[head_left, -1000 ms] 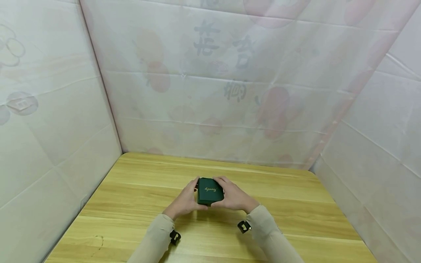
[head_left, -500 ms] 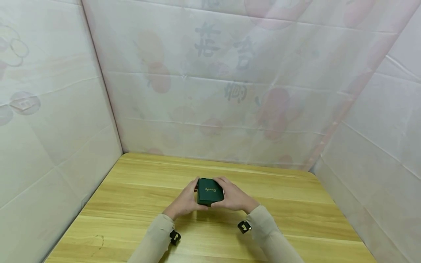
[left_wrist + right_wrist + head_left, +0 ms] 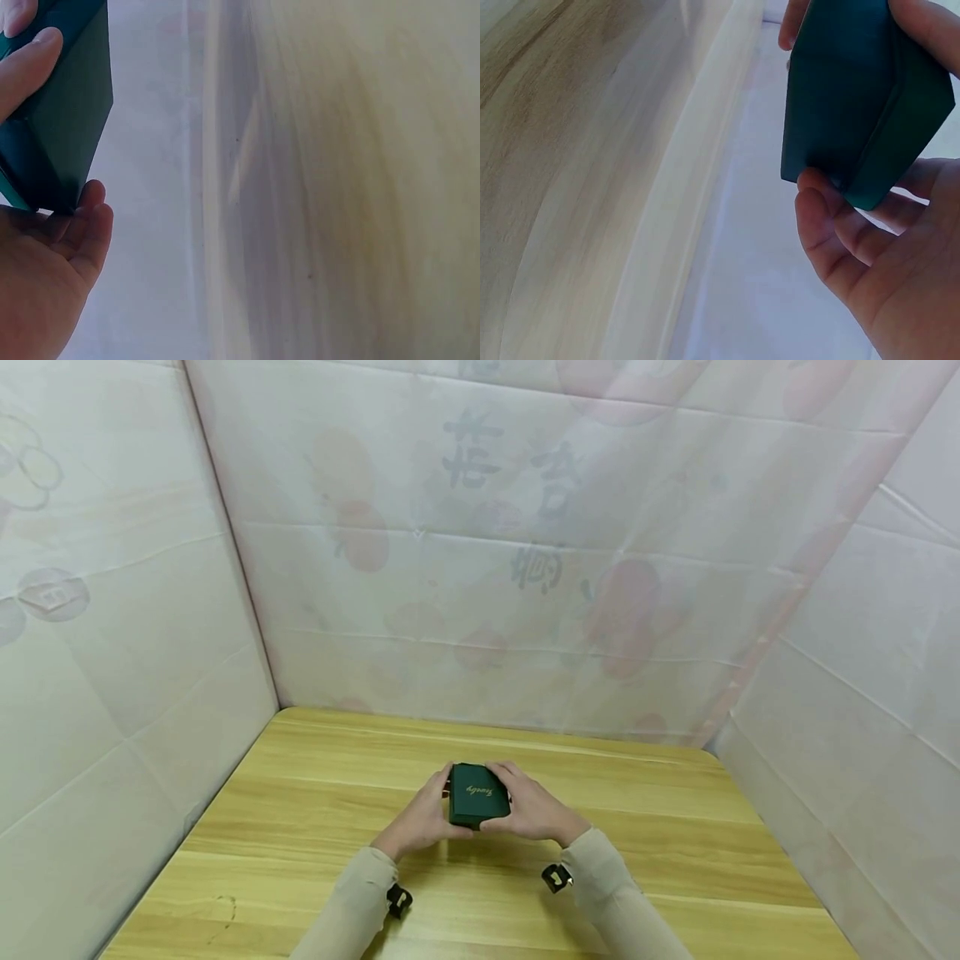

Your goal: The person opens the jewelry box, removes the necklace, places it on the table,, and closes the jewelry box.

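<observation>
Between my two hands is a small dark green jewelry box (image 3: pixel 478 795) with gold script on its lid, the writing upside down in the head view. My left hand (image 3: pixel 422 814) grips its left side, thumb along the near edge and fingers at the far left corner. From the right, my right hand (image 3: pixel 534 806) holds it the same way, its thumb meeting the left one at the front. In the left wrist view the box (image 3: pixel 71 105) is raised above the table, fingers under its lower edge. The right wrist view shows curled fingertips beneath the box (image 3: pixel 855 97).
A wood-grain table (image 3: pixel 337 760) spreads below the hands. Pale printed cloth walls (image 3: pixel 480 610) stand behind it and on both sides. Black wrist straps (image 3: pixel 557 877) hang by the beige sleeves (image 3: pixel 618 893).
</observation>
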The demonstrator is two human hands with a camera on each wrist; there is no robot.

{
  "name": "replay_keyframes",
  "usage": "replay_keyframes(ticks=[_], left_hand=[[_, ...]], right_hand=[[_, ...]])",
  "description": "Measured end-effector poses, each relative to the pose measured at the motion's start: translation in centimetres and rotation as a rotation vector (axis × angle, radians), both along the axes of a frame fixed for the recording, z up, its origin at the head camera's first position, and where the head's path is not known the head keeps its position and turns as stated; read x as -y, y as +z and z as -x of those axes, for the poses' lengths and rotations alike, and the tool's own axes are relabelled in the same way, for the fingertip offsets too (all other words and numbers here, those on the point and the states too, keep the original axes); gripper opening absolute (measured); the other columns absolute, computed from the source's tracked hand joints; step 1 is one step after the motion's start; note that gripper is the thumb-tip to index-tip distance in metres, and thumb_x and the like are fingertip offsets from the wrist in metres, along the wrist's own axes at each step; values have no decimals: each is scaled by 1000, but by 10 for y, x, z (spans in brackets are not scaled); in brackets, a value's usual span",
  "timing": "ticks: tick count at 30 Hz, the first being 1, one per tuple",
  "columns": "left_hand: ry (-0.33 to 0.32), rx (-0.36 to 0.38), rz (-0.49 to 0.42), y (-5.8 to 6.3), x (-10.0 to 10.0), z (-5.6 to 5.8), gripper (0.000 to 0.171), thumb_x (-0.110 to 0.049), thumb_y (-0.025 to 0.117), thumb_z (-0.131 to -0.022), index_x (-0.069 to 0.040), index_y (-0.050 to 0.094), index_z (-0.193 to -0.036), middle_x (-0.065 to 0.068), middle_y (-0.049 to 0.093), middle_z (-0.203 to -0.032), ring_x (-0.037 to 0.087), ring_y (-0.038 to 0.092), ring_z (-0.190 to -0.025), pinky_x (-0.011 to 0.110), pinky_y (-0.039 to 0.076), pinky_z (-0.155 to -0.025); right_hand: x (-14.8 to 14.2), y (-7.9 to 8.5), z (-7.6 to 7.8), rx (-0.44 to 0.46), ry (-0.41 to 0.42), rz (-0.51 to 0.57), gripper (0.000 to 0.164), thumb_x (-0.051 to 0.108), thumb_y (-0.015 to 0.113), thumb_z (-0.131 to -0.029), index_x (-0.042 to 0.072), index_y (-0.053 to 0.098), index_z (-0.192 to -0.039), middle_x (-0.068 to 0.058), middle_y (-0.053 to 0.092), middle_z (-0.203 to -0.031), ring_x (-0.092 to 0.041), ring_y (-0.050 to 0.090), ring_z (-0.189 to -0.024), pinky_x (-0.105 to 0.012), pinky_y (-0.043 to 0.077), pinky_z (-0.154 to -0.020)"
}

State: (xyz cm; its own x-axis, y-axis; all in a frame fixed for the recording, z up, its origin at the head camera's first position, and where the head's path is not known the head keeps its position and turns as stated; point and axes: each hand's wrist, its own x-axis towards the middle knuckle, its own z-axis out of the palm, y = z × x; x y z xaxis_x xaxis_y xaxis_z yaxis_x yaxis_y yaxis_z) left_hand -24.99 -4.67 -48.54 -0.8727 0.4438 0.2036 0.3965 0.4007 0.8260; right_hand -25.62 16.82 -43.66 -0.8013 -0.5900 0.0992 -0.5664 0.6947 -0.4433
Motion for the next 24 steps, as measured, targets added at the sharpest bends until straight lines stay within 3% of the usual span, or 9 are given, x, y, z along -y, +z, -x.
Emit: replay_keyframes(ticks=[6,11,24], left_hand=[[-10,-11,-17,-1,0,0,107,-30,77,-66,-15,3,-142,7,28,-134,25,40,-113,42,35,-90],[-18,-44,-15,-2,0,1,99,-28,78,-66,-18,14,-140,2,33,-130,22,40,-112,40,36,-90],[15,-15,8,0,1,-1,93,-24,80,-63,-11,23,-135,2,38,-126,18,40,-112,38,36,-91]], right_hand=[[0,0,0,5,-11,12,94,60,61,-69,10,23,-139,-3,30,-133,-16,45,-104,-34,42,-81],[0,0,-1,-4,-4,12,95,61,61,-68,11,23,-139,-3,30,-133,-16,46,-104,-35,42,-81],[-1,1,-1,-6,17,30,94,57,66,-67,12,24,-138,-2,31,-131,-15,45,-104,-34,42,-81]])
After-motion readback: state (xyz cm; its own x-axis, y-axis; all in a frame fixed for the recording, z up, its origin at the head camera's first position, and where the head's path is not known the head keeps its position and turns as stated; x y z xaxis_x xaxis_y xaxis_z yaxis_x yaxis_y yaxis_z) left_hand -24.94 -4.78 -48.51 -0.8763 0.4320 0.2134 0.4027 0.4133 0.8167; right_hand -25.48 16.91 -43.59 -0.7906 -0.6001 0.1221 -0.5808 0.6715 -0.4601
